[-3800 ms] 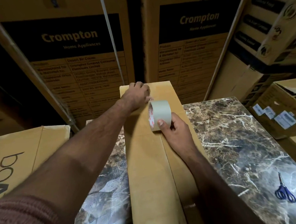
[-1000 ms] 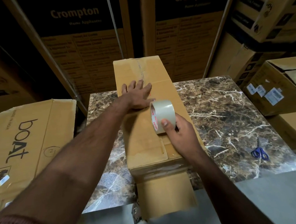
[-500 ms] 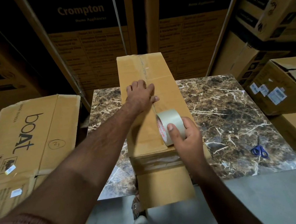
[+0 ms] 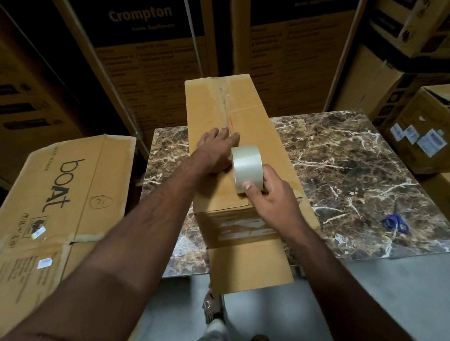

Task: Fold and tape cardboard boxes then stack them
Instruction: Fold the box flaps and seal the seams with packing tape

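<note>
A long brown cardboard box (image 4: 265, 119) lies lengthwise on the marble table (image 4: 351, 161), its near flap hanging over the table's front edge. My left hand (image 4: 217, 151) presses flat on the box top along the centre seam, fingers straight. My right hand (image 4: 269, 196) grips a roll of clear tape (image 4: 246, 168) standing on edge near the box's near end, just right of the left hand. A strip of tape runs along the seam beyond my left fingers.
Blue scissors (image 4: 395, 223) lie on the table's right front corner. A "boat" carton (image 4: 55, 198) sits to the left, tall "Crompton" cartons (image 4: 144, 56) stand behind, more boxes (image 4: 434, 129) at the right. Grey floor and my shoe lie below.
My right hand has drawn the tape roll toward the box's near end, and the left hand followed it back along the seam. The view has pulled back from the table.
</note>
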### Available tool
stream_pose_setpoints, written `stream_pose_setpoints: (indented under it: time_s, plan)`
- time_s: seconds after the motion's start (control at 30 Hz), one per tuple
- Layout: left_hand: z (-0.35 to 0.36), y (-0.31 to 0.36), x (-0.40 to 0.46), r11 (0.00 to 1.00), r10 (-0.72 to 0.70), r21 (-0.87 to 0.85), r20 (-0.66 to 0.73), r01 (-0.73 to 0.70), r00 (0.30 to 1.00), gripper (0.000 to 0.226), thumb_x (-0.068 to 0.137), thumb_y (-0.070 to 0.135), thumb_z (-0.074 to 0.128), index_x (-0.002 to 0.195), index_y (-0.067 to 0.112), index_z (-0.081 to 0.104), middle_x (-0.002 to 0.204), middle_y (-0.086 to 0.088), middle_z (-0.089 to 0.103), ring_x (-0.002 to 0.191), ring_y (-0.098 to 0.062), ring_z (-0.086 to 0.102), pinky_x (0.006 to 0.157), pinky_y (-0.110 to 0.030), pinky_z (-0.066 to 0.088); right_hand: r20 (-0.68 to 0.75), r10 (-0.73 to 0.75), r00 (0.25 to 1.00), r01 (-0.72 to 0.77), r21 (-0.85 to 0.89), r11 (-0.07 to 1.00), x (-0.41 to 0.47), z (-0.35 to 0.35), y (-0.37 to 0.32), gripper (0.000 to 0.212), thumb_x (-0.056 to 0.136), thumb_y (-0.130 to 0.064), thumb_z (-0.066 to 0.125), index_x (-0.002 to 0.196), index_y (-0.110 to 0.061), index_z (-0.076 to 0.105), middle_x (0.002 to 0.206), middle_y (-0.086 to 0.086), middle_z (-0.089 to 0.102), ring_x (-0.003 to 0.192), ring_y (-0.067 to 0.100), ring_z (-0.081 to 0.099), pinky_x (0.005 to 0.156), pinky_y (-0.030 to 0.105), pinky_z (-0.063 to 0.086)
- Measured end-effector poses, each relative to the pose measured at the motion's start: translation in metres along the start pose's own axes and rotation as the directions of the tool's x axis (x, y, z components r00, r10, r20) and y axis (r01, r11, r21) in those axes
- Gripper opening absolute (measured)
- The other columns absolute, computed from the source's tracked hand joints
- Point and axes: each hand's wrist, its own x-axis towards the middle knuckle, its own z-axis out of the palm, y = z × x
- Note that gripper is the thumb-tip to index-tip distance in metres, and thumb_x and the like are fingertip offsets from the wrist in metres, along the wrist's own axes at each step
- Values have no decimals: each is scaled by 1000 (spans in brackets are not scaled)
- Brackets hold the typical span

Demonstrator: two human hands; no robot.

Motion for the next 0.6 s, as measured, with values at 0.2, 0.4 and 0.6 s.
stream_pose_setpoints:
  time_s: [0.2, 0.4, 0.6]
  plan:
    - [3, -2, -20, 1000, -13, 3, -186, 14, 982, 59, 97, 53, 52, 149, 31, 40, 154, -10, 35, 140, -32, 29, 119, -51, 23, -142, -25, 990, 48, 158, 986, -29, 8, -9, 30, 93, -44, 54, 110, -20, 59, 88, -4, 66, 77, 16, 65, 60, 48, 54]
    - [-4, 14, -21, 999, -20, 45, 62, 17, 998, 79, 94, 41, 64, 157, 23, 21, 164, -14, 16, 149, -35, 16, 122, -53, 14, -52, -1, 999, 10, 174, 985, -31, -3, -10, 42, 90, -49, 49, 112, -14, 59, 88, -2, 66, 77, 12, 63, 60, 35, 50]
    - [1, 18, -22, 995, -96, 11, 110, 95, 989, 90, 96, 37, 61, 160, 27, -2, 167, -6, -11, 154, -29, -10, 122, -55, -6, -4, 51, 999, -50, 99, 994, -24, -3, -11, 43, 91, -51, 56, 120, -19, 59, 98, -6, 72, 89, 10, 68, 74, 45, 57]
